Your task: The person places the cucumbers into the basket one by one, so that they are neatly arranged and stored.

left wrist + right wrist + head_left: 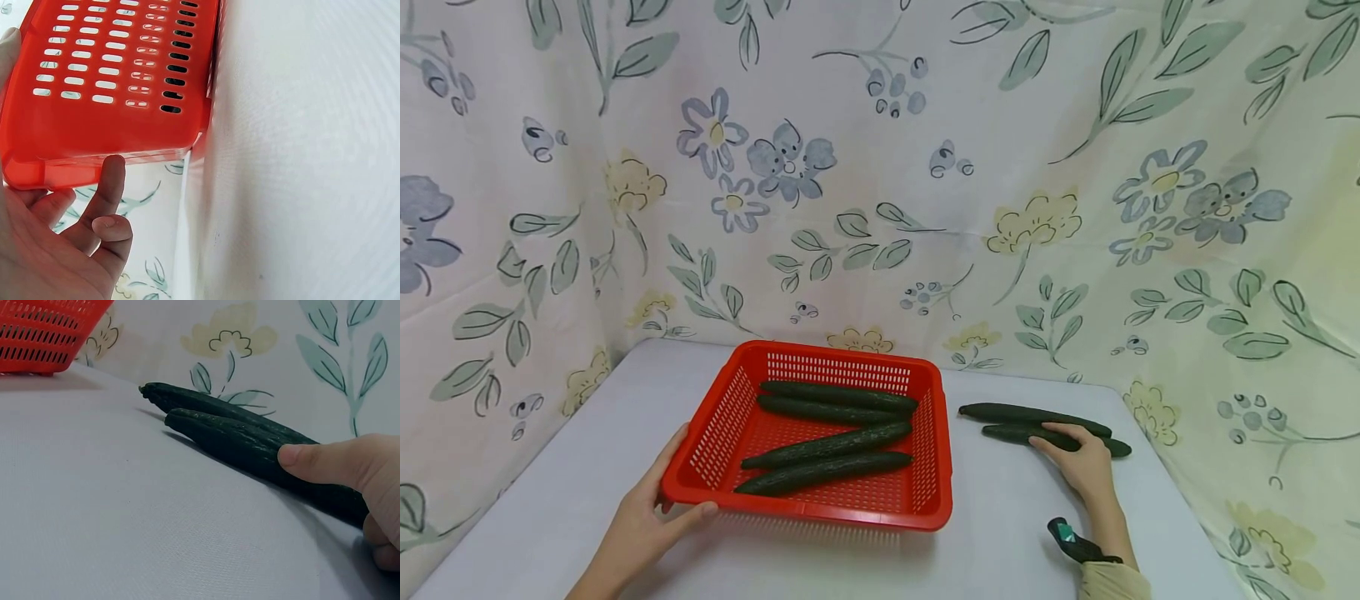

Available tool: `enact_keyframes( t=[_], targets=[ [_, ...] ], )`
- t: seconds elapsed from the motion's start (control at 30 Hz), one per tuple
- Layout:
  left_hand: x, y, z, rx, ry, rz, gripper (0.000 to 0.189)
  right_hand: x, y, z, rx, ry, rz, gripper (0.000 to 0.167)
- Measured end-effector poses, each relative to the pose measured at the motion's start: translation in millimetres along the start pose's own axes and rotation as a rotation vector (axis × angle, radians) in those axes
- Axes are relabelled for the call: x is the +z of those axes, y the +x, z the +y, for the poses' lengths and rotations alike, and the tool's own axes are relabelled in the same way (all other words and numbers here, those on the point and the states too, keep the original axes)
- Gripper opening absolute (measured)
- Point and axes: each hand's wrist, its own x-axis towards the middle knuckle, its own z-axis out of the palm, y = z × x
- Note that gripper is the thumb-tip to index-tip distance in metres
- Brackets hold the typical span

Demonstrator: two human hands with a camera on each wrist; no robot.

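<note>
A red plastic basket stands on the table with several dark green cucumbers lying in it. My left hand grips its front left corner, thumb at the rim and fingers curled beneath, as the left wrist view shows on the slotted basket wall. To the right of the basket, two more cucumbers lie side by side. My right hand holds the nearer cucumber round its middle, with the thumb on its near side. The farther cucumber lies just behind it, untouched.
The white tabletop stretches in front of and beside the basket. A floral cloth hangs behind the table's back edge and along both sides. A dark strap with a small device sits on my right wrist.
</note>
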Motion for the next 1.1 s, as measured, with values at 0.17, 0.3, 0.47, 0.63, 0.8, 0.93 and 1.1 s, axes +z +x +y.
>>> enact_keyframes(
  t=[0.17,0.3,0.47,0.63,0.8,0.93,1.1],
  targets=[
    [-0.3,-0.5,-0.5,0.007,-0.003,0.006,0.109,-1.0,-0.4,-1.6,0.008,-0.007,-0.025,0.060],
    [-0.6,-0.3,-0.7,0.002,-0.003,0.003,0.109,-2.6,-0.6,-1.3,0.004,-0.038,-0.054,0.062],
    [-0.4,-0.5,-0.5,-0.008,0.002,-0.002,0.109,-3.9,-1.8,1.2,-0.013,-0.062,-0.101,0.062],
    [-0.3,-0.9,-0.3,-0.019,0.005,-0.006,0.110,-3.3,-2.1,2.5,-0.042,-0.046,-0.100,0.060],
    [-0.5,-0.7,0.0,-0.024,0.003,-0.008,0.110,-2.5,-2.1,2.9,-0.068,-0.039,-0.067,0.056],
    [-0.7,-0.5,0.3,-0.019,0.011,-0.004,0.110,-1.8,-2.2,3.2,-0.084,-0.034,-0.042,0.053],
    [-0.3,0.2,-0.1,-0.016,0.016,-0.004,0.110,-1.3,-3.6,2.2,-0.106,-0.024,-0.016,0.049]
  ],
)
